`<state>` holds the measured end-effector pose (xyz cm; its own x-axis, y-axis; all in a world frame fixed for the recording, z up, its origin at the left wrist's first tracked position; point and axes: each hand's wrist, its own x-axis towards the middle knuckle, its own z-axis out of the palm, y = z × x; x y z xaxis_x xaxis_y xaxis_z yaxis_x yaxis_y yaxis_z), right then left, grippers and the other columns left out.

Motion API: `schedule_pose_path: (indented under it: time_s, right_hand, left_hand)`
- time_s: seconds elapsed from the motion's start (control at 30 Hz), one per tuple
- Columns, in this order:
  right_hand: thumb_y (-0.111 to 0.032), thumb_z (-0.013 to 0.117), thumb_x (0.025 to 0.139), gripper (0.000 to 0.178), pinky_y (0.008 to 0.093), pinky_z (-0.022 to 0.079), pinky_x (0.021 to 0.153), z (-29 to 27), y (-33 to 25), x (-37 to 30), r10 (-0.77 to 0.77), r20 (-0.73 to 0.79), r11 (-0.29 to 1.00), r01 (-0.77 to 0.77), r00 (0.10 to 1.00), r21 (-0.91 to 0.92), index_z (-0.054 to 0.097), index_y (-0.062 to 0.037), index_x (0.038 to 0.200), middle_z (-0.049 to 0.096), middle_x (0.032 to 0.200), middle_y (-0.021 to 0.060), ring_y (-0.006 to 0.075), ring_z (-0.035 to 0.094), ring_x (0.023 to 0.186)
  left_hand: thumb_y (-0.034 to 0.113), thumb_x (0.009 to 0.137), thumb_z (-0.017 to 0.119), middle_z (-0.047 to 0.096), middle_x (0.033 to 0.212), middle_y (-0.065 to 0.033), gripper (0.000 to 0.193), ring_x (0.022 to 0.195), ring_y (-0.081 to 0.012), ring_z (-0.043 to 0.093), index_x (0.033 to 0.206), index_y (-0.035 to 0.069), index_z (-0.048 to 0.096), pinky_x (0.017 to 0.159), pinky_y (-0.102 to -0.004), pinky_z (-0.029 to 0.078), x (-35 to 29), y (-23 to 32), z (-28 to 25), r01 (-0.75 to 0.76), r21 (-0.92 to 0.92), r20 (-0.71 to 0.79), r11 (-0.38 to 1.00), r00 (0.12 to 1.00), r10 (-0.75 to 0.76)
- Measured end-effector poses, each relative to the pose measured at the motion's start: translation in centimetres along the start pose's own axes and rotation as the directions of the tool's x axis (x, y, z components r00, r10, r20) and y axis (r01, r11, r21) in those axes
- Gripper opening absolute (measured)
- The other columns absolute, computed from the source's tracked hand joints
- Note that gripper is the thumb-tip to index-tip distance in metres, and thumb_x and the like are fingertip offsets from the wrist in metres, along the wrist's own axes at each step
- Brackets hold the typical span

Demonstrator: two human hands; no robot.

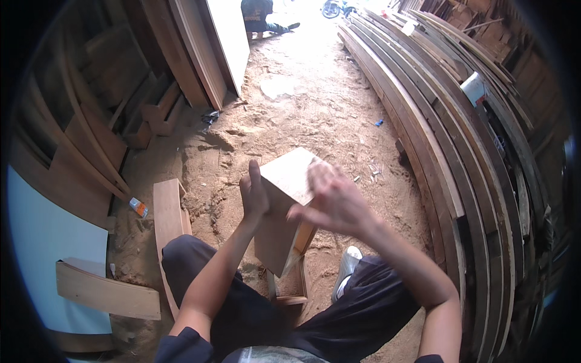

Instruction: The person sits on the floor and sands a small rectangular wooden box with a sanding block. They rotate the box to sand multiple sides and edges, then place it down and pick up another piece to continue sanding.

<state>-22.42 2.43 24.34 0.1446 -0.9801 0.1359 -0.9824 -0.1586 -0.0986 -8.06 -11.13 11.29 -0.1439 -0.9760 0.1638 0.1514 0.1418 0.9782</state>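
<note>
Wooden box (278,227), tilted above the floor (212,158): left hand (254,195) clamped on its left side; right hand (340,199) blurred at its right edge, grip cannot be told; judged stiff, fairly light, best held by opposite side panels

A wooden box (289,174) shows a pale cream top, a grey-brown side and a honey-orange inner face against a tan sawdust floor (302,109) that bleaches to white in the strongest light. Dark navy trousers (196,266), a sleeve (184,348) of similar navy, a shirt front (278,354) mottled in pale grey-green and a whitish shoe (348,266) complete the foreground. At left, a pale blue sheet (54,218) contrasts with a light brown board (109,291) and a white-and-orange packet (138,207); at right, grey-brown planks (417,133) carry a white container (474,88), with a bright blue scrap (379,123) on the sawdust.
</note>
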Motion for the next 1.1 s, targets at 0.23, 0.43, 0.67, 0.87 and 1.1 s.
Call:
schedule_pose_path:
  time_s: [0.23,0.43,0.67,0.87,1.1]
  right_hand:
    - [-0.062,0.031,0.116,0.087,0.0606,0.023,0.134,-1.2,0.6,-0.4,0.146,0.120,0.989,-0.150,0.982,0.021,0.051,0.0139,0.153,0.057,0.157,0.0312,0.0383,0.053,0.151]
    - [-0.076,0.041,0.108,0.104,0.0559,0.020,0.136,-0.7,-1.9,-1.4,-0.036,0.037,0.999,0.037,0.999,-0.016,0.049,0.0173,0.153,0.052,0.160,0.0347,0.0400,0.049,0.154]
    - [-0.078,0.038,0.107,0.107,0.0535,0.022,0.136,-0.7,1.3,-0.3,0.153,0.196,0.980,-0.124,0.969,-0.154,0.042,0.0156,0.159,0.043,0.168,0.0319,0.0410,0.042,0.159]
    - [-0.083,0.038,0.104,0.113,0.0564,0.021,0.136,-0.7,-0.3,-0.4,-0.021,0.073,0.977,0.004,0.997,0.214,0.049,0.0189,0.151,0.054,0.158,0.0352,0.0455,0.049,0.153]
    - [-0.092,0.044,0.096,0.126,0.0598,0.029,0.133,-0.9,-3.7,-0.9,-0.205,-0.040,0.977,0.207,0.978,0.049,0.046,0.0217,0.151,0.051,0.156,0.0419,0.0456,0.052,0.150]
  left_hand:
    - [0.062,0.118,0.034,0.054,0.064,0.0017,0.078,0.067,-0.0088,0.051,0.073,0.002,0.059,0.061,-0.0356,0.043,0.0,-0.1,-0.5,0.022,-0.002,0.017,1.000,1.000,-0.022]
    - [0.061,0.118,0.034,0.060,0.068,-0.0008,0.080,0.072,-0.0095,0.056,0.076,0.000,0.062,0.067,-0.0339,0.046,0.0,0.7,-0.3,0.050,-0.018,0.048,0.999,0.998,-0.049]
    - [0.062,0.118,0.034,0.062,0.068,-0.0002,0.080,0.071,-0.0080,0.056,0.076,0.000,0.064,0.066,-0.0320,0.046,0.5,0.4,-0.2,0.022,0.056,0.041,0.998,0.999,-0.024]
    - [0.062,0.118,0.036,0.060,0.068,0.0021,0.078,0.069,-0.0064,0.052,0.076,0.002,0.063,0.062,-0.0316,0.043,0.3,0.1,-1.8,0.035,0.024,0.099,0.999,0.994,-0.037]
    - [0.062,0.118,0.034,0.058,0.067,0.0025,0.078,0.067,-0.0073,0.050,0.073,0.004,0.058,0.060,-0.0326,0.042,-0.5,0.7,-0.8,0.079,-0.031,0.098,0.996,0.992,-0.075]
